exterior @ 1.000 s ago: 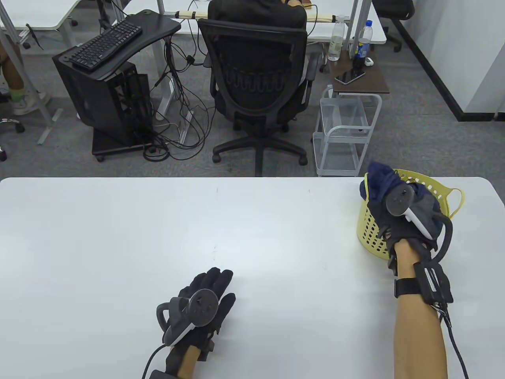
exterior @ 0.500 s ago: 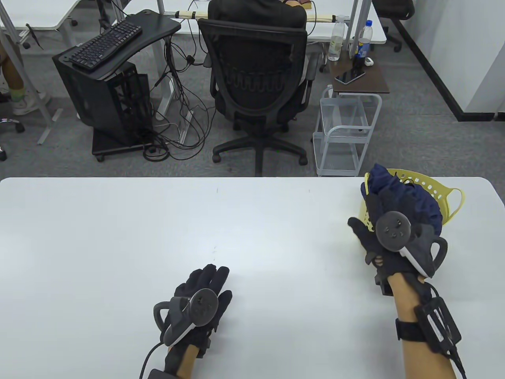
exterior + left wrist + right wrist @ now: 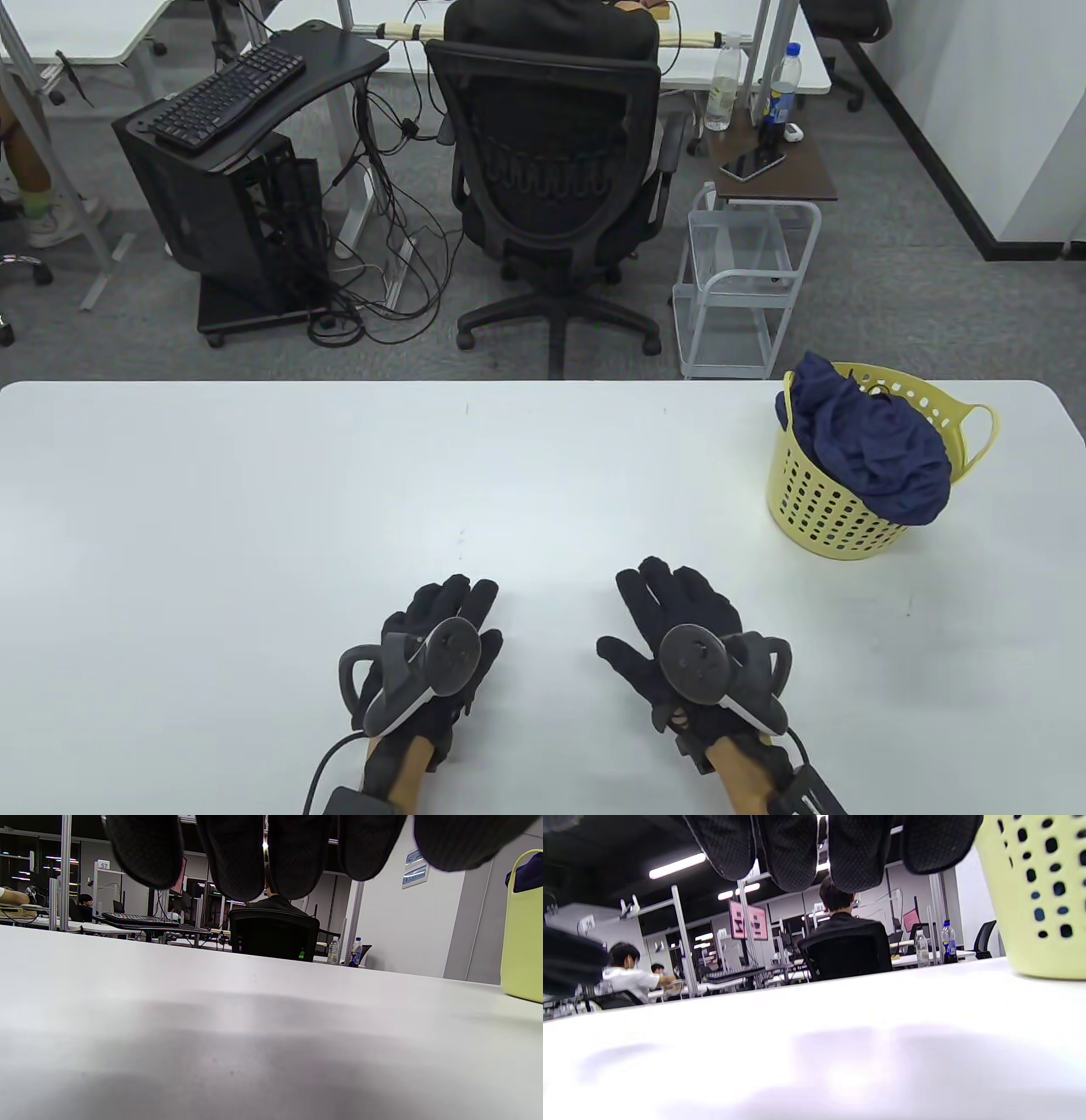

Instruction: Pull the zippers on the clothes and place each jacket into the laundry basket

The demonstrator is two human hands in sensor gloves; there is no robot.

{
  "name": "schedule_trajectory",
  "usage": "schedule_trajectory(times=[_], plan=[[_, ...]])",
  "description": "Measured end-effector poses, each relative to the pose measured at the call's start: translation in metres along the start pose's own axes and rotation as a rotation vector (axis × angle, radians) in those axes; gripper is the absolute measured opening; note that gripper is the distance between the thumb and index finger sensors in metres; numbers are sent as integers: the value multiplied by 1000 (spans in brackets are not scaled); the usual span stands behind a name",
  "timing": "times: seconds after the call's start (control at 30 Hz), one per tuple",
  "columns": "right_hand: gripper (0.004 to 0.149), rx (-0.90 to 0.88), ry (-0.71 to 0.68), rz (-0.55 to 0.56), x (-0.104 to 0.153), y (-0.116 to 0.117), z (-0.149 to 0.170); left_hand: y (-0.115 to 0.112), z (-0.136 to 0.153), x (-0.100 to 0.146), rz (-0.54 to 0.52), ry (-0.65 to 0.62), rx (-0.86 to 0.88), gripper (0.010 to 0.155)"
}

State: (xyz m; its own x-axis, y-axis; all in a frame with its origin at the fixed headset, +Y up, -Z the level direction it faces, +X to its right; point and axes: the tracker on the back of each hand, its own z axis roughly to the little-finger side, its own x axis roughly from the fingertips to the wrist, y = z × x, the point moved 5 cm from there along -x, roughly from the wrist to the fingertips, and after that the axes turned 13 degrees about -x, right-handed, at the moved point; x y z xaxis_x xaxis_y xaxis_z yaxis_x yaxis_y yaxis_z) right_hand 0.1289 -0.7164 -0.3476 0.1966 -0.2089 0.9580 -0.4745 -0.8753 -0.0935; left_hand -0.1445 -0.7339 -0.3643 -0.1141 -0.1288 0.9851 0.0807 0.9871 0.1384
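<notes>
Left hand [image 3: 441,649]: near table edge, left of centre, palm down, fingers straight and together, pointing away; holds nothing. In the left wrist view its fingertips [image 3: 231,857] hang just above the tabletop.

Right hand [image 3: 679,645]: near edge, just right of the left hand and apart from it, palm down, fingers spread loosely, thumb out to the left; holds nothing.

Table [image 3: 254,509]: white, bare surface running wide to the left and ahead of both hands up to the far edge; open room between the right hand and the basket.

Laundry basket [image 3: 836,518]: yellow, perforated wall, upright, at the far right of the table near its far edge, well apart from both hands; one loop handle juts right.

Jacket [image 3: 874,450]: navy, crumpled inside the basket, heaped above the rim and spilling over the near-right rim. Long axis of the heap runs from far-left to near-right. Zipper cannot be made out.

Office chair [image 3: 551,187]: beyond the far edge, back turned to the table.
</notes>
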Motion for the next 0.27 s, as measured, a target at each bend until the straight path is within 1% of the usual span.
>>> schedule_trajectory(times=[0.1,0.17,0.27], plan=[[80,18,-1,-2,5,5,6,-2,-1,-2,7,4,1,62],[80,10,15,-25,8,9,11,-4,-3,-4,20,7,5,62],[80,22,5,-42,11,15,10,-8,-6,-5,36,0,-13,62]])
